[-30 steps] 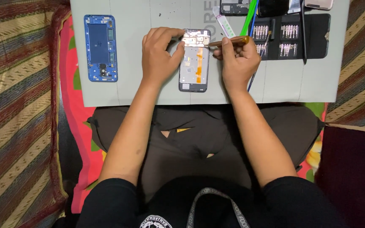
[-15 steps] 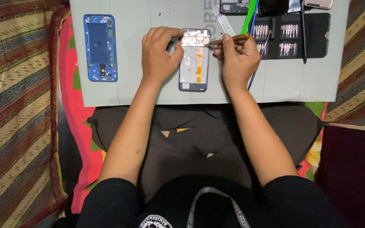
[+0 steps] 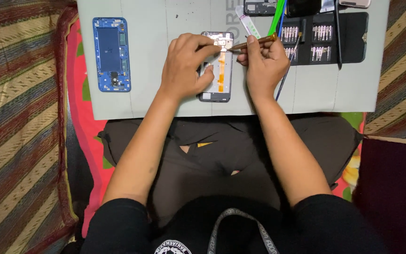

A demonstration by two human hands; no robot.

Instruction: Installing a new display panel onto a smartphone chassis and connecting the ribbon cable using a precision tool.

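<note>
Two hands work over an opened phone on a grey mat.

Left hand [image 3: 184,66] lies curled over the left edge of the opened phone [image 3: 218,70], fingers and thumb pressing on it and pinning it to the grey work mat [image 3: 165,94]. Right hand [image 3: 261,63] is closed around a brown screwdriver [image 3: 252,42], whose tip touches the far end of the phone, near the top of an orange flex cable [image 3: 221,70] that runs lengthwise down its middle. Just right of this hand, at the mat's far right, lies a black bit case [image 3: 348,42] with rows of metal bits. Well apart to the left rests a blue phone frame [image 3: 112,54]. Beneath the mat, striped fabric [image 3: 15,141] spreads on either side of the person's lap.
</note>
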